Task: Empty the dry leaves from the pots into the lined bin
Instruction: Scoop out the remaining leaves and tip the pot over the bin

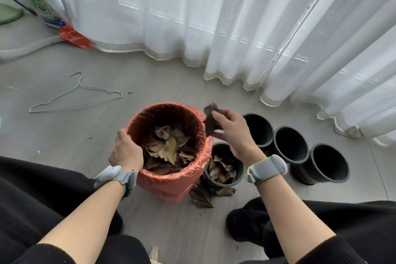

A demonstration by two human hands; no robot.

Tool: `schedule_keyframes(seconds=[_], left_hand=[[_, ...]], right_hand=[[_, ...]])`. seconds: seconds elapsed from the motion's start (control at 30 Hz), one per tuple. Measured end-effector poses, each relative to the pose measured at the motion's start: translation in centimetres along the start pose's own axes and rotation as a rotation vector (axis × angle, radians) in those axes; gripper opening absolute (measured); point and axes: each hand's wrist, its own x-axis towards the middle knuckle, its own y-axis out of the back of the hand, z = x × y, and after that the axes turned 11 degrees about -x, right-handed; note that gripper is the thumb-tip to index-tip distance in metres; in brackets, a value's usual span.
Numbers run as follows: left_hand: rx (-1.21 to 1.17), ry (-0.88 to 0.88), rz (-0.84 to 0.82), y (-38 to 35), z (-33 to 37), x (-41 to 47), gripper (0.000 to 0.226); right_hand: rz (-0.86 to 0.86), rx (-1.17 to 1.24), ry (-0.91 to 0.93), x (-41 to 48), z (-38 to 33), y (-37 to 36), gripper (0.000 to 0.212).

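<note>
A bin [162,184] lined with an orange bag stands on the floor in front of me, partly filled with dry brown leaves [169,150]. My left hand [125,152] grips the bin's left rim. My right hand [230,133] hovers at the bin's right rim, shut on a clump of dark dry leaves [211,121]. Just right of the bin, under my right wrist, stands a black pot [225,180] with dry leaves in it. Three more black pots [260,128] [291,143] [330,163] line up to the right, their insides dark.
Several loose leaves [203,196] lie on the floor at the foot of the bin. A wire hanger [77,96] lies to the left. White curtains [214,17] hang behind. A detergent jug [46,0] and an orange packet [74,37] sit far left. My dark-clothed legs flank the bin.
</note>
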Motion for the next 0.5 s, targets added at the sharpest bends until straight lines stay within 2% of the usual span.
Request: schedule_keyframes(seconds=[0.07,0.1,0.23,0.37,0.43,0.5], left_hand=[[0.003,-0.005,-0.004,0.1,0.0,0.0,0.018],[0.002,-0.006,-0.005,0.1,0.0,0.0,0.018],[-0.008,-0.017,-0.005,0.2,0.1,0.1,0.020],[-0.023,-0.017,0.014,0.2,-0.1,0.1,0.020],[-0.028,-0.015,0.017,0.1,-0.2,0.1,0.019],[-0.033,-0.007,0.011,0.0,-0.1,0.0,0.018]], right_hand=[[-0.134,-0.051,0.030,-0.3,-0.9,-1.7,0.026],[-0.148,-0.119,0.048,-0.3,-1.0,-2.3,0.026],[0.009,-0.366,0.101,0.9,0.6,-1.8,0.021],[0.139,-0.450,-0.082,2.7,5.0,1.1,0.012],[0.168,-0.571,-0.170,3.1,7.9,2.2,0.020],[0.127,-0.730,-0.224,2.8,10.6,2.5,0.032]])
